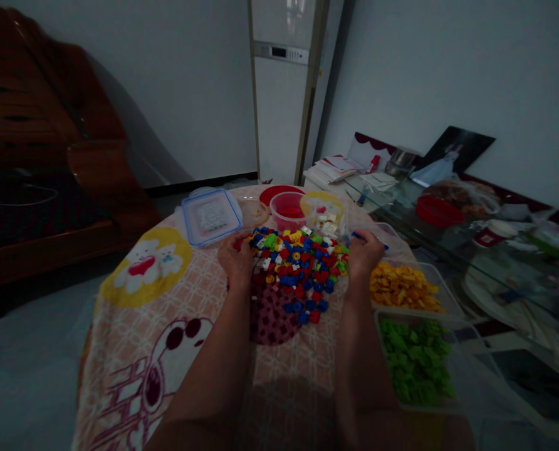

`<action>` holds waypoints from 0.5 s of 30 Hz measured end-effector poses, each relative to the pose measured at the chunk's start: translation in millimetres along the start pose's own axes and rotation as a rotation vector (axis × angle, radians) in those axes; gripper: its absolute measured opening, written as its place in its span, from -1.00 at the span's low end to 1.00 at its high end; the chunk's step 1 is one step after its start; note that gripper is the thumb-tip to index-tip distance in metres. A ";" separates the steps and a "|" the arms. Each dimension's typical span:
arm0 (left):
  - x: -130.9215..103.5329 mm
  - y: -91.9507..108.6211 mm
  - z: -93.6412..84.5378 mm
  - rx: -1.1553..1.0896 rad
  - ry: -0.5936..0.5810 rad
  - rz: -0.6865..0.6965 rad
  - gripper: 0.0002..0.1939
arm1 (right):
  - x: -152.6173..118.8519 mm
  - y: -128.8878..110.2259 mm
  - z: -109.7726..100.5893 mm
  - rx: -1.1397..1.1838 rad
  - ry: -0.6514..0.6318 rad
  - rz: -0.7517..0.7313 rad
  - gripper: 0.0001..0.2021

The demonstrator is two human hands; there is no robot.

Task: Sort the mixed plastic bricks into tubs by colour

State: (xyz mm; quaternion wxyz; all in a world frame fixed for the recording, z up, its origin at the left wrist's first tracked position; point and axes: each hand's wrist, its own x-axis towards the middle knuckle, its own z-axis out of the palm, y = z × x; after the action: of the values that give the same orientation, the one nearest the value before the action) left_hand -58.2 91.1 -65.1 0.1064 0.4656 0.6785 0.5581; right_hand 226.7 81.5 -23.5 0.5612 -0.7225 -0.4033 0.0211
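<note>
A mixed heap of small toy building bricks in red, blue, yellow, white and green lies on the cloth-covered table between my hands. My left hand is at the heap's left edge, fingers closed around a red brick that shows partly between them. On the right side, my right hand has its fingers curled, with a blue brick at the fingertips. It is beside a clear box with blue pieces, partly hidden by the hand. Several blue and red bricks lie apart, nearer me.
Boxes of yellow bricks and green bricks stand at the right. Behind the heap are a round pink tub with red pieces, white bricks and a blue-rimmed lid. A cluttered glass table adjoins at right.
</note>
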 end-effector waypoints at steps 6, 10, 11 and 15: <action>4.4 -9.7 0.8 -0.046 0.079 -0.142 -0.66 | 1.0 8.2 1.1 -0.020 0.087 -0.053 -0.60; 8.6 -19.9 5.3 -0.093 0.093 -0.264 -0.64 | 0.3 1.7 -1.6 0.025 -0.181 -0.005 -0.67; 9.1 -21.1 6.0 -0.092 0.078 -0.267 -0.64 | -0.4 -1.5 -3.5 0.029 -0.272 0.007 -0.68; 8.7 -19.8 5.6 -0.050 -0.031 -0.208 -0.68 | -4.8 -17.5 -13.6 -0.088 -0.553 -0.042 -0.82</action>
State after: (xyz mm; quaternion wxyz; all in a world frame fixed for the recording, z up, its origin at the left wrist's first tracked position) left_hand -69.3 102.5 -80.8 0.1857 0.3983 0.7073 0.5537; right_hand 220.1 68.5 -6.0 0.3982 -0.7044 -0.5565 0.1885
